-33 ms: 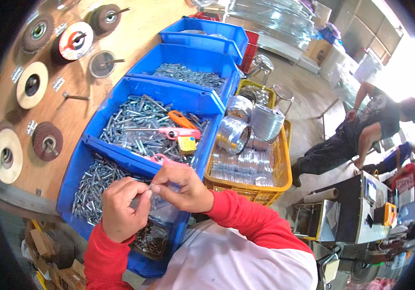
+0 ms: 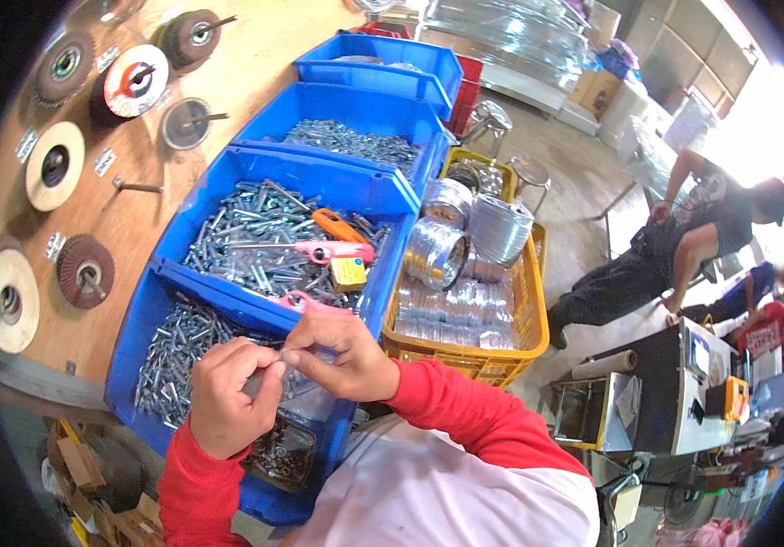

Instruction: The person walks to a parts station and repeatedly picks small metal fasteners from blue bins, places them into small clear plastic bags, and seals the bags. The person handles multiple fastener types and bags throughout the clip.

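My left hand (image 2: pixel 232 392) and my right hand (image 2: pixel 344 357) meet fingertip to fingertip above the nearest blue bin (image 2: pixel 127 360). Both are closed in a pinch on a small piece, mostly hidden by the fingers and too tiny to name. Below them lies a heap of short metal pins or bolts (image 2: pixel 177 360), and a small clear tray (image 2: pixel 284 456) of dark little parts sits at the bin's near end. In the bin just beyond, a pink gas lighter (image 2: pixel 330 250), an orange-handled tool (image 2: pixel 337 224) and a yellow box (image 2: pixel 349 273) rest on more metal pins (image 2: pixel 237 228).
Two further blue bins (image 2: pixel 355 96) stand behind. At left, a wooden board (image 2: pixel 159 173) carries grinding and polishing wheels (image 2: pixel 54 166). A yellow crate (image 2: pixel 465 362) of wrapped metal coils stands at right. Beyond it a person in dark clothes (image 2: pixel 684 242) leans near a desk (image 2: pixel 697 401).
The surroundings sit slightly farther left in the picture. Both hands keep the same pinch.
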Demonstrator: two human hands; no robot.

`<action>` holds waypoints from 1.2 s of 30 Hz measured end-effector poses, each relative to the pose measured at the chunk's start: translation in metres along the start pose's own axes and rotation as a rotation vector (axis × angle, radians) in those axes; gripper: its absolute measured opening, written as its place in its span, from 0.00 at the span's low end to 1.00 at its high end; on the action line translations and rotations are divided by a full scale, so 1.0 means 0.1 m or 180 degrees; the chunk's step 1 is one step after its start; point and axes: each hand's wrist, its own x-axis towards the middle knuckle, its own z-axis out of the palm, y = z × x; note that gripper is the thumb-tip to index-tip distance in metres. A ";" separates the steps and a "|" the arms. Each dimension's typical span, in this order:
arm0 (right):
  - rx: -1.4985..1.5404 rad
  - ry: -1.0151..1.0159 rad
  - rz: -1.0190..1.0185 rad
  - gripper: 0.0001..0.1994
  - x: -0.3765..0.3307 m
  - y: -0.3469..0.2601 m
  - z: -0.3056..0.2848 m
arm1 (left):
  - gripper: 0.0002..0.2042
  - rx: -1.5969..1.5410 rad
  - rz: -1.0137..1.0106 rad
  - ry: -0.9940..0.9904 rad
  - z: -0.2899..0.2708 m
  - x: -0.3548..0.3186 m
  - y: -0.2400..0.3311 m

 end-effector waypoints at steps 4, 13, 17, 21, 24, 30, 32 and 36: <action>-0.0191 0.0244 0.0104 0.05 -0.05 0.06 0.00 | 0.02 -0.0019 -0.0066 -0.0092 0.04 -0.01 -0.05; -0.0165 -0.0113 0.0413 0.03 -0.11 0.14 -0.08 | 0.04 0.0185 0.0096 -0.0214 0.11 -0.05 -0.19; -0.0112 0.0078 0.0632 0.02 -0.12 0.18 -0.08 | 0.03 0.0293 0.0056 -0.0150 0.05 -0.06 -0.23; -0.0064 -0.0011 0.0731 0.02 -0.12 0.19 -0.10 | 0.03 0.0445 0.0067 -0.0001 0.08 -0.09 -0.25; -0.0416 -0.0386 0.0288 0.03 -0.12 0.21 -0.10 | 0.05 0.0542 -0.0010 -0.0180 0.10 -0.16 -0.28; -0.0308 -0.0343 0.0319 0.06 -0.10 0.25 -0.08 | 0.04 0.0337 -0.0407 -0.0487 0.00 -0.13 -0.35; -0.0175 -0.0130 0.0411 0.05 -0.12 0.23 -0.09 | 0.04 0.0583 -0.0056 -0.0409 -0.01 -0.13 -0.33; -0.0307 -0.0326 0.0250 0.05 -0.11 0.24 -0.13 | 0.07 0.0783 0.0077 -0.0683 -0.05 -0.12 -0.27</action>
